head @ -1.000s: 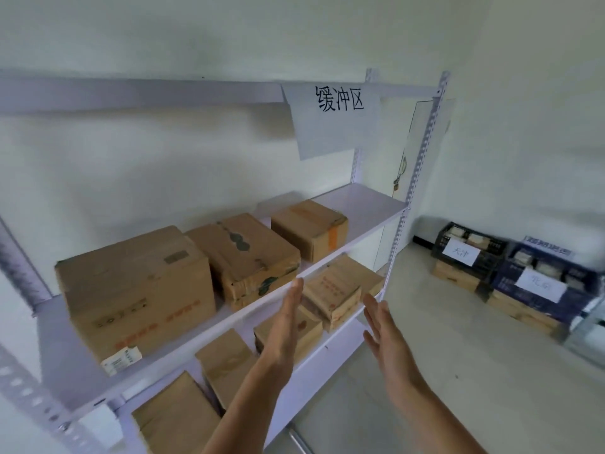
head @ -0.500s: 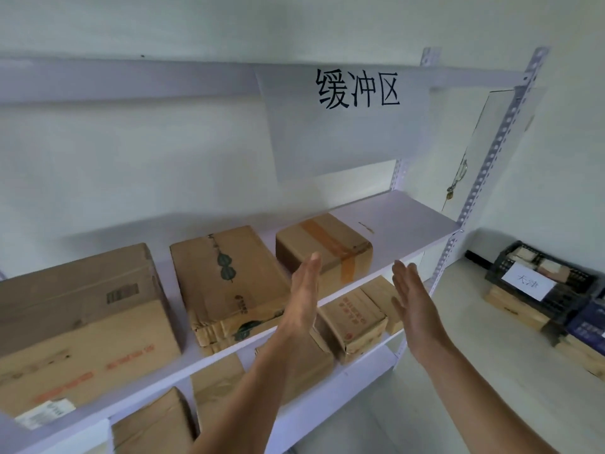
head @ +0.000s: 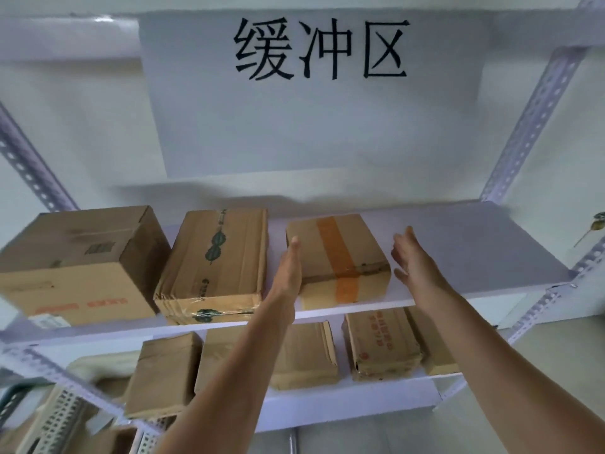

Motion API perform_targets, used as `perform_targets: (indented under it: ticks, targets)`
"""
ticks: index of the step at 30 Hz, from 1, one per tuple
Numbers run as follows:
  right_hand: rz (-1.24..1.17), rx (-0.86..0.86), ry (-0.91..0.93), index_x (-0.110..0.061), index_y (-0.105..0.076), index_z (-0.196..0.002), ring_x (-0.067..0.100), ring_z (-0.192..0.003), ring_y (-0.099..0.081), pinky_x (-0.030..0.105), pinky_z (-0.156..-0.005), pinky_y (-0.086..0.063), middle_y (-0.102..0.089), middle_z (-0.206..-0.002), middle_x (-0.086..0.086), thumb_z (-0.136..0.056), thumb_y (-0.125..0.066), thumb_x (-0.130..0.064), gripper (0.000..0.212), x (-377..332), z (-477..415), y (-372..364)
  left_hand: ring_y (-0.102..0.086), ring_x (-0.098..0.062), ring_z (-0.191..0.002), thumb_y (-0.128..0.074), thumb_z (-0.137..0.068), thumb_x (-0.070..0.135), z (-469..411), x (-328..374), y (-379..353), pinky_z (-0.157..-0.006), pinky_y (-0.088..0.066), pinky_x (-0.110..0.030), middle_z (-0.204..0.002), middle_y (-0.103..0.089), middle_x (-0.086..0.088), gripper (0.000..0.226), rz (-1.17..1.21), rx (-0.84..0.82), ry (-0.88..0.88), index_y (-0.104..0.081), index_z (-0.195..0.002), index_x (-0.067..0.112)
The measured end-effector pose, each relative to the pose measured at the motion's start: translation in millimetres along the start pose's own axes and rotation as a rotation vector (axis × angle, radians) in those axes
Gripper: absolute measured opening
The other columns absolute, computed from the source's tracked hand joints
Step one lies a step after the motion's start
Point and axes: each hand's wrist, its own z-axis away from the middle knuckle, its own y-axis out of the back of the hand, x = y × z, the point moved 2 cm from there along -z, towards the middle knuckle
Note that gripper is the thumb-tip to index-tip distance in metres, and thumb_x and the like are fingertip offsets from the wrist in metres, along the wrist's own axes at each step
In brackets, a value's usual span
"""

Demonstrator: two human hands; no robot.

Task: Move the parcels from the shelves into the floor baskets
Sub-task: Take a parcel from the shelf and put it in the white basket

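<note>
White shelf (head: 458, 257) bears three cardboard parcels (head: 337, 257) (more below).

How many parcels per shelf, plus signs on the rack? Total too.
Top-shelf parcels: 3
Lower-shelf parcels: 5, some partly hidden
Paper sign: 1
Total: 9
The blurred area at bottom left is too unclear to count.

Bright, even light; soft blur; edges bend w/ wide-angle.
</note>
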Motion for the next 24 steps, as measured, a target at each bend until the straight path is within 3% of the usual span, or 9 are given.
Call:
perform_targets:
  ticks: [3, 5, 8, 10, 12, 14, 17, 21, 24]
  targets:
    - [0.064, -0.089, -0.084, -0.023, -0.039, -0.163, 0.016, -0.133, -0.055, 0.041, -0.109, -0.045, -0.044, -0.166, 0.005, -0.098, -0.03, -0.082, 0.088, -5, -19, 5, -0.03, -0.027, -0.161, -0.032, -0.106, 0.073, -1, -1, -6, -0.129, -0.026, -0.048, -0.176, -0.032, 0.0, 0.078, -0.005, 0.042, 0.005, -0.032, -0.169, 0.028]
    - [0.068, -0.138, -0.117, -0.021, -0.038, -0.163, 0.014, -0.114, -0.062, 0.039, -0.091, -0.052, -0.052, -0.16, 0.008, -0.091, -0.027, -0.09, 0.1, -9, -22, 3, -0.036, -0.029, -0.158, -0.033, -0.104, 0.077, -2, -1, -7, -0.122, -0.033, -0.047, -0.174, -0.037, -0.003, 0.081, 0.005, 0.059, 0.023, -0.037, -0.168, 0.028]
    - [0.081, -0.176, -0.08, -0.019, -0.038, -0.163, 0.007, -0.109, -0.063, 0.033, -0.078, -0.05, -0.066, -0.136, -0.006, -0.073, -0.028, -0.098, 0.12, -17, -15, 3, -0.04, -0.032, -0.155, -0.037, -0.102, 0.079, -1, 0, -8, -0.126, -0.034, -0.056, -0.171, -0.042, -0.006, 0.085, 0.044, 0.067, 0.033, -0.039, -0.167, 0.025]
    - [0.043, -0.186, -0.034, -0.018, -0.037, -0.163, 0.007, -0.112, -0.064, 0.031, -0.08, -0.05, -0.068, -0.126, -0.011, -0.073, -0.029, -0.096, 0.12, -22, -11, 5, -0.037, -0.033, -0.157, -0.039, -0.1, 0.079, -1, 2, -8, -0.128, -0.03, -0.059, -0.172, -0.039, -0.006, 0.086, 0.071, 0.072, 0.006, -0.037, -0.168, 0.026]
    - [-0.007, -0.199, 0.008, -0.017, -0.038, -0.163, 0.01, -0.12, -0.063, 0.032, -0.087, -0.05, -0.066, -0.136, -0.007, -0.076, -0.028, -0.093, 0.116, -27, -7, 6, -0.041, -0.031, -0.154, -0.039, -0.097, 0.082, 1, 6, -6, -0.128, -0.032, -0.06, -0.168, -0.045, -0.006, 0.089, 0.094, 0.069, -0.054, -0.042, -0.165, 0.024]
    - [-0.045, -0.229, 0.058, -0.019, -0.04, -0.162, 0.012, -0.132, -0.056, 0.037, -0.105, -0.046, -0.058, -0.151, -0.004, -0.08, -0.024, -0.09, 0.109, -31, -6, 4, -0.047, -0.029, -0.149, -0.038, -0.088, 0.088, 4, 13, -4, -0.127, -0.032, -0.06, -0.163, -0.051, -0.004, 0.097, 0.101, 0.058, -0.132, -0.046, -0.16, 0.024]
    - [-0.106, -0.261, 0.108, -0.023, -0.046, -0.159, 0.013, -0.147, -0.046, 0.046, -0.127, -0.028, -0.052, -0.16, -0.006, -0.085, -0.018, -0.088, 0.102, -33, -6, 1, -0.038, -0.023, -0.156, -0.032, -0.083, 0.091, 4, 20, -3, -0.131, -0.018, -0.058, -0.168, -0.044, 0.002, 0.104, 0.074, 0.018, -0.202, -0.038, -0.166, 0.029]
    - [-0.176, -0.202, 0.109, -0.023, -0.055, -0.152, 0.013, -0.144, -0.052, 0.044, -0.127, -0.03, -0.06, -0.153, -0.003, -0.083, -0.021, -0.089, 0.101, -21, -7, 0, -0.037, -0.022, -0.157, -0.024, -0.099, 0.083, 0, 11, -2, -0.131, -0.017, -0.059, -0.166, -0.046, 0.007, 0.078, 0.109, -0.012, -0.229, -0.046, -0.159, 0.037]
    - [-0.157, -0.174, 0.084, -0.026, -0.06, -0.145, 0.012, -0.136, -0.057, 0.045, -0.119, -0.039, -0.066, -0.143, -0.007, -0.082, -0.024, -0.09, 0.097, -10, -7, 1, -0.044, -0.024, -0.153, -0.027, -0.096, 0.084, -2, 0, -3, -0.129, -0.027, -0.061, -0.157, -0.053, 0.006, 0.066, 0.126, -0.016, -0.205, -0.055, -0.14, 0.043]
